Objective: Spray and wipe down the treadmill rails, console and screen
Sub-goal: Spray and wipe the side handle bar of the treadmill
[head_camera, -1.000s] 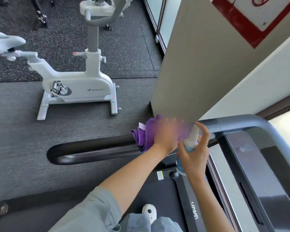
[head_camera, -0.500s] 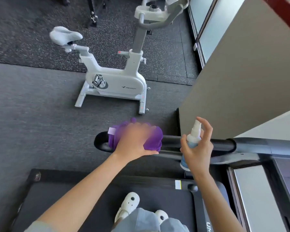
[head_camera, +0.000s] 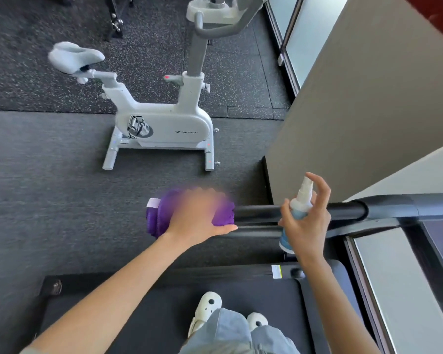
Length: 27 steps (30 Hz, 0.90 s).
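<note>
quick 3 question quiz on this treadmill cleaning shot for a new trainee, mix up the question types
1. Multiple choice: what does the left hand press against the black rail?
A. a purple cloth
B. a white sponge
C. a paper towel

2. True or false: the spray bottle is held in the right hand with its nozzle at the top.

3. Short answer: what machine stands on the floor beyond the rail?

Key
1. A, the purple cloth, wrapped over the end of the rail.
2. True; the index finger is lifted beside the nozzle.
3. A white exercise bike.
</note>
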Tool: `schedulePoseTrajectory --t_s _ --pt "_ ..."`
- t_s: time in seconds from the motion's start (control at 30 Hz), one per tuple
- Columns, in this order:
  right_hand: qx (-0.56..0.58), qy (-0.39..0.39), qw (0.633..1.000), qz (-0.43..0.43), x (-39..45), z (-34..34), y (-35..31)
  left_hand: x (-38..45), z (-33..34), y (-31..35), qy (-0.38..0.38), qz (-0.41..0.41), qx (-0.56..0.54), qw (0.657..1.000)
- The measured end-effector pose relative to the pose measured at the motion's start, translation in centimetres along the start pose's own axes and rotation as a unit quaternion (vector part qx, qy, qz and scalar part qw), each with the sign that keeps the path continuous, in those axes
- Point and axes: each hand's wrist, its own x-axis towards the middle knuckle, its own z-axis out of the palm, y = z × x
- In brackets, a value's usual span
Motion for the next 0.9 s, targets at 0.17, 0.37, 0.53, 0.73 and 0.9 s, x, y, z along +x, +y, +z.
schedulePoseTrajectory --t_s 0.17,0.37,0.53,0.73,0.9 --pt "-0.004 0.058 0.998 0.009 -0.7 -1.7 1.2 3.3 0.8 4.4 -0.035 0.041 0.013 0.998" --pt "-0.031 0.096 0.995 0.015 -1.6 -5.1 3.5 4.8 1.9 10.9 0.087 0.048 0.016 0.995" --pt "-0.016 0.078 0.997 0.02 -1.5 -7.8 5.4 3.7 2.5 11.1 0.236 0.081 -0.073 0.966" --pt "-0.009 0.027 1.0 0.012 -1.0 -10.2 7.1 3.0 1.4 10.2 0.086 0.034 0.037 0.995" --pt "-0.01 0.002 1.0 -0.016 -0.8 -11.1 7.8 2.2 1.2 10.2 0.166 0.075 -0.02 0.983"
